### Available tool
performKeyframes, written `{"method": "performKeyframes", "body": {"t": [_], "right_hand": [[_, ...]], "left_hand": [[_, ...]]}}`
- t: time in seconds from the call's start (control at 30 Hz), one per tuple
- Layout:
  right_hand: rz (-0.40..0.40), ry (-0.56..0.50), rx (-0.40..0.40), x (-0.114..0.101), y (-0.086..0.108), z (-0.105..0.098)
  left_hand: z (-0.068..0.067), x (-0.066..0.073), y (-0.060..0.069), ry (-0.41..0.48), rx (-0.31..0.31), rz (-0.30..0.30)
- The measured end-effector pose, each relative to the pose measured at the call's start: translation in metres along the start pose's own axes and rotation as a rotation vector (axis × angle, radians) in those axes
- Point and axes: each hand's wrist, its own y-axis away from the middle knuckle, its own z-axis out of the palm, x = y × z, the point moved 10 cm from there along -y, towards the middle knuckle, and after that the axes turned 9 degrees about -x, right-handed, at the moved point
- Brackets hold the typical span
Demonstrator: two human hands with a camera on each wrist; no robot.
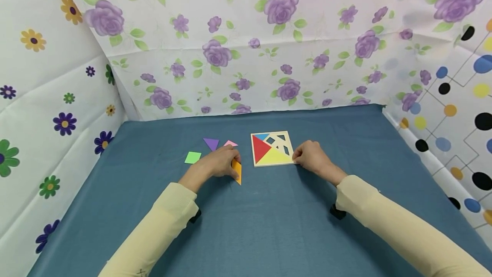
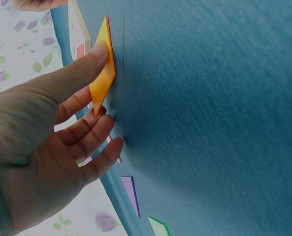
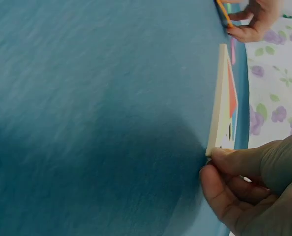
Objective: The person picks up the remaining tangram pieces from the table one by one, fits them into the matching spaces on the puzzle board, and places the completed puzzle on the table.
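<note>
My left hand [image 1: 220, 163] pinches an orange piece [image 1: 237, 171] between thumb and fingers, just above the cloth; in the left wrist view the piece [image 2: 104, 73] looks like a slanted parallelogram. The square wooden board [image 1: 273, 163] lies to its right, with red [image 1: 260, 148], yellow [image 1: 274, 155] and blue [image 1: 262, 136] pieces set in it and several dark cut-outs at its upper right. My right hand [image 1: 315, 157] grips the board's lower right corner with thumb and fingers; the right wrist view shows the thumb on the board's edge [image 3: 216, 113].
A green piece [image 1: 193, 157], a purple triangle [image 1: 211, 143] and a pink piece [image 1: 230, 143] lie on the blue cloth [image 1: 253, 225] left of the board, near my left hand. Behind the table hangs a flowered sheet [image 1: 230, 76]; patterned sheets stand at both sides.
</note>
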Motion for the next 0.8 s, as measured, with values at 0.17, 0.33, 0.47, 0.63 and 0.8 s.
{"method": "performKeyframes", "body": {"t": [0.17, 0.33, 0.47, 0.63, 0.8], "right_hand": [[-0.039, 0.027, 0.048, -0.003, 0.003, 0.000], [-0.037, 0.019, 0.081, -0.003, 0.006, 0.000], [-0.028, 0.032, 0.088, -0.003, 0.007, 0.002], [-0.027, 0.066, 0.089, -0.005, 0.006, 0.003], [-0.018, 0.053, 0.079, -0.005, 0.006, 0.003]], "left_hand": [[-0.002, -0.003, 0.001, 0.031, 0.010, 0.004], [-0.003, -0.004, 0.001, 0.038, 0.005, 0.007], [-0.004, -0.004, 0.000, 0.050, 0.006, 0.003], [-0.008, -0.006, -0.001, 0.092, 0.017, 0.006], [-0.014, -0.006, 0.000, 0.150, 0.023, 0.029]]}}
